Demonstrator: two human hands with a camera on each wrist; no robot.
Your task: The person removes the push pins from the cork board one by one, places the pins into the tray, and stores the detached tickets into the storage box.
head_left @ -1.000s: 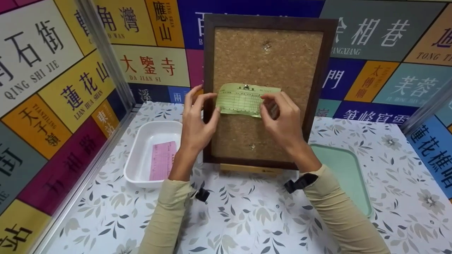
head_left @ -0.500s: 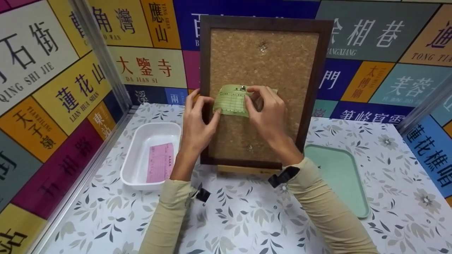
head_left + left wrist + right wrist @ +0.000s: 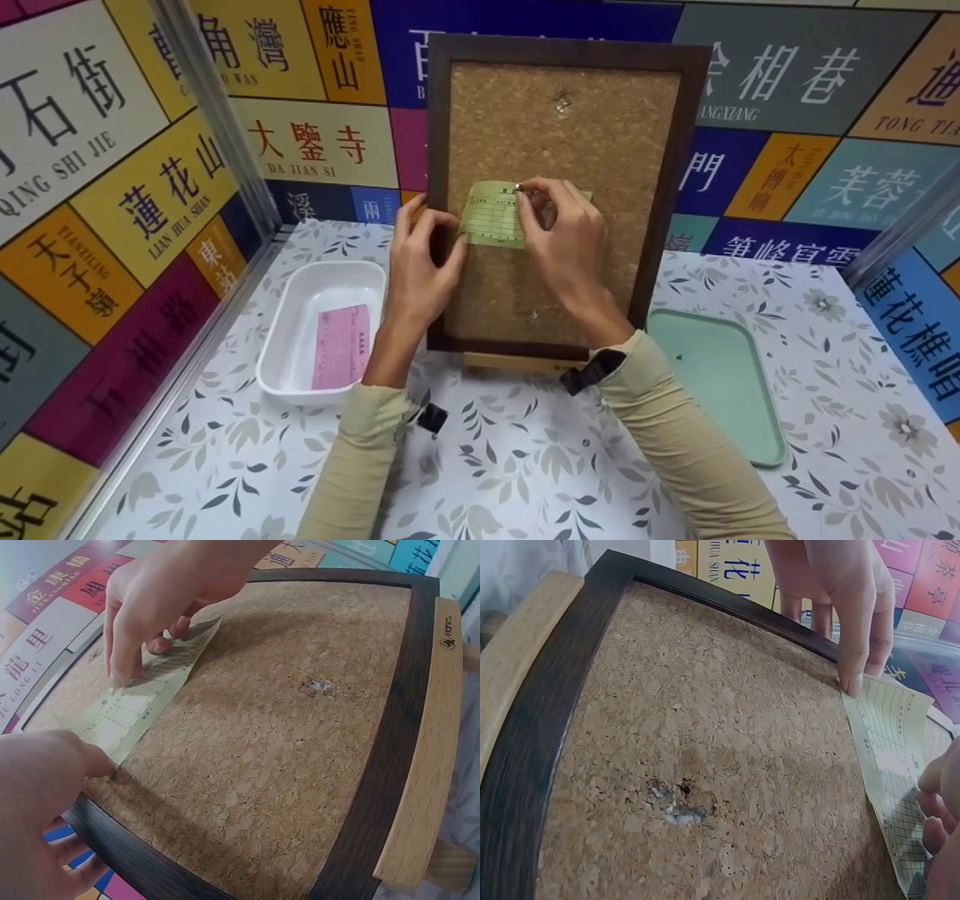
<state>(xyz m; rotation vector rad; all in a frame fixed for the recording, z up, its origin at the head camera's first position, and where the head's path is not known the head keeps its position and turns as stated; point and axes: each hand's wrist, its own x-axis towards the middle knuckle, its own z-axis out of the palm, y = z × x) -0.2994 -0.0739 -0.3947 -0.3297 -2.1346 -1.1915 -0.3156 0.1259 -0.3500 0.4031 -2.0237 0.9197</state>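
Observation:
A cork board [image 3: 600,150] in a dark frame stands upright on a wooden easel [image 3: 420,750]. A green paper slip [image 3: 491,217] hangs at its middle, held by a metal pin [image 3: 518,186] at its top edge. My right hand [image 3: 562,232] covers the slip's right half, and its thumb and forefinger pinch the pin. My left hand [image 3: 424,259] lies over the frame's left edge, with one straight fingertip [image 3: 851,681] pressing the slip's lower left corner [image 3: 112,757] flat against the cork.
A white tray [image 3: 300,300] with a pink slip [image 3: 341,346] lies left of the board. A green tray [image 3: 720,390] lies on the right. Two more pins sit in the cork, one high [image 3: 562,103] and one low [image 3: 534,316]. Sign-covered walls close in the floral table.
My right hand has left the slip's right edge and moved up and left to the pin. My left hand has stayed on the slip's left corner.

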